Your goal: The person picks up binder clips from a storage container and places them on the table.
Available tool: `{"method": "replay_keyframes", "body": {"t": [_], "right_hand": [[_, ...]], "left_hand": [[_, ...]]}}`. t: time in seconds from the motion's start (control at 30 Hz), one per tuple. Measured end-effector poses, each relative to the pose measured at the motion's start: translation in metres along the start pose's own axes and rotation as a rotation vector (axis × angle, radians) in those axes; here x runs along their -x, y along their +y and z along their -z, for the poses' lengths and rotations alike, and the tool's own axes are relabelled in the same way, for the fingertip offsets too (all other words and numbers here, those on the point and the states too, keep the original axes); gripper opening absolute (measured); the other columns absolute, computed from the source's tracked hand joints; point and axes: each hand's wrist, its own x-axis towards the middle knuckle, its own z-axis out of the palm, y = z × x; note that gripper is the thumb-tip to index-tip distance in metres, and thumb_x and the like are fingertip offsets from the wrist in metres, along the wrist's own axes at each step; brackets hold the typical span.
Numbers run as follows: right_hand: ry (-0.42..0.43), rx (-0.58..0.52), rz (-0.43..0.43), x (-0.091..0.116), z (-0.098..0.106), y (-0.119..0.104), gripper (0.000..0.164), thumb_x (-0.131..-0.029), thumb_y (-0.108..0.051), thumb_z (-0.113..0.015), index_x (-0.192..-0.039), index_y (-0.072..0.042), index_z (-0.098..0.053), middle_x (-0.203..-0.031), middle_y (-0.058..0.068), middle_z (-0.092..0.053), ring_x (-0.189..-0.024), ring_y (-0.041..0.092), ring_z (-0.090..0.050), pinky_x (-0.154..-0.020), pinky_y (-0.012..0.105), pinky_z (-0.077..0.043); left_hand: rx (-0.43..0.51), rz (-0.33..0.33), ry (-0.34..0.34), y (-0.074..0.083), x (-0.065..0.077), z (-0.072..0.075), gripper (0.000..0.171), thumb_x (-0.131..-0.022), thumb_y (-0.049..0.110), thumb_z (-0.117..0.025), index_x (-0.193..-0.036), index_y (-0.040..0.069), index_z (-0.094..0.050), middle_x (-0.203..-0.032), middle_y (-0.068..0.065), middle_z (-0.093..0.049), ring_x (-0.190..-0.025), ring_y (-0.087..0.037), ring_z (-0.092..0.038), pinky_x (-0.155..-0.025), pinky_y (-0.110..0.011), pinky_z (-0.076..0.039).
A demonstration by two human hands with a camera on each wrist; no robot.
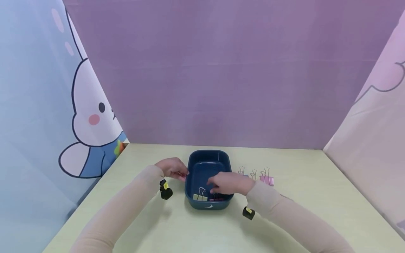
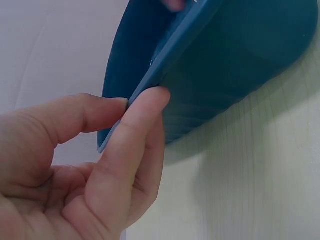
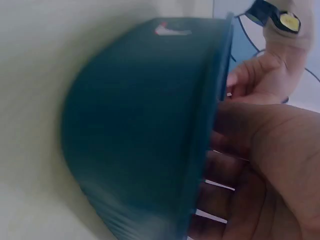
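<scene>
A dark blue rectangular box point(image 1: 202, 168) with a white swoosh on its near side stands on the table. My left hand point(image 1: 174, 168) pinches the box's left rim, thumb on the inside and fingers along the outer wall in the left wrist view. Over the right rim reaches my right hand point(image 1: 229, 182), its fingers spread apart and lowered into the box, with nothing visible between them. Inside, at the near end, lie a yellow binder clip point(image 1: 200, 198) and a red binder clip point(image 1: 216, 200), the red one just below my right hand and partly covered by it.
Right of the box stand a pink binder clip point(image 1: 267, 180), a blue binder clip point(image 1: 245, 175) partly behind my right hand, and another clip's wire handles point(image 1: 253, 174). A bit of wire point(image 1: 286, 196) shows beside my right forearm. Fabric curtains point(image 1: 221, 77) enclose the table.
</scene>
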Motion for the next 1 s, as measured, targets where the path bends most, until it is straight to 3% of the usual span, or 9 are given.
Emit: {"method": "replay_keyframes", "body": {"t": [0.27,0.53,0.67,0.77,1.0], "right_hand": [[-0.014,-0.025,0.041,0.002,-0.001,-0.001,0.004,-0.090,-0.016,-0.069,-0.088,-0.012,-0.070,-0.079,-0.008,-0.065,-0.066,0.000,-0.055,-0.064,0.015,-0.052],[0.050,-0.136,0.056,0.009,0.007,0.008,0.008,-0.089,-0.007,-0.068,-0.083,-0.012,-0.069,-0.075,-0.007,-0.063,-0.065,0.003,-0.056,-0.061,0.014,-0.051],[0.139,-0.186,0.041,0.019,0.025,0.027,0.008,-0.090,-0.004,-0.065,-0.086,-0.010,-0.067,-0.082,-0.004,-0.066,-0.073,0.008,-0.062,-0.067,0.018,-0.055],[0.260,-0.207,0.005,0.031,0.041,0.049,0.008,-0.091,-0.004,-0.063,-0.090,-0.010,-0.068,-0.087,-0.001,-0.069,-0.080,0.013,-0.065,-0.074,0.023,-0.057],[0.546,-0.278,-0.187,0.070,0.069,0.110,0.017,-0.096,-0.007,-0.056,-0.108,-0.002,-0.066,-0.101,0.013,-0.071,-0.095,0.030,-0.067,-0.090,0.045,-0.056]], "left_hand": [[-0.003,0.003,-0.002,0.002,0.000,0.000,0.020,-0.089,0.000,-0.062,-0.104,-0.014,-0.065,-0.087,-0.017,-0.069,-0.060,-0.013,-0.066,-0.070,-0.027,-0.061],[0.003,0.004,0.000,0.001,0.001,0.001,0.019,-0.089,-0.002,-0.062,-0.103,-0.014,-0.065,-0.084,-0.016,-0.069,-0.060,-0.013,-0.066,-0.064,-0.025,-0.061],[0.000,0.008,0.001,0.002,0.001,0.000,0.020,-0.089,-0.001,-0.062,-0.105,-0.014,-0.065,-0.084,-0.015,-0.068,-0.060,-0.013,-0.065,-0.064,-0.024,-0.061],[-0.007,0.006,-0.002,0.003,0.002,0.000,0.021,-0.090,0.000,-0.061,-0.106,-0.014,-0.064,-0.084,-0.015,-0.068,-0.060,-0.012,-0.065,-0.063,-0.023,-0.060],[-0.002,0.001,-0.010,0.002,0.002,0.001,0.022,-0.090,0.000,-0.061,-0.107,-0.013,-0.064,-0.083,-0.014,-0.068,-0.060,-0.013,-0.065,-0.064,-0.024,-0.061]]}}
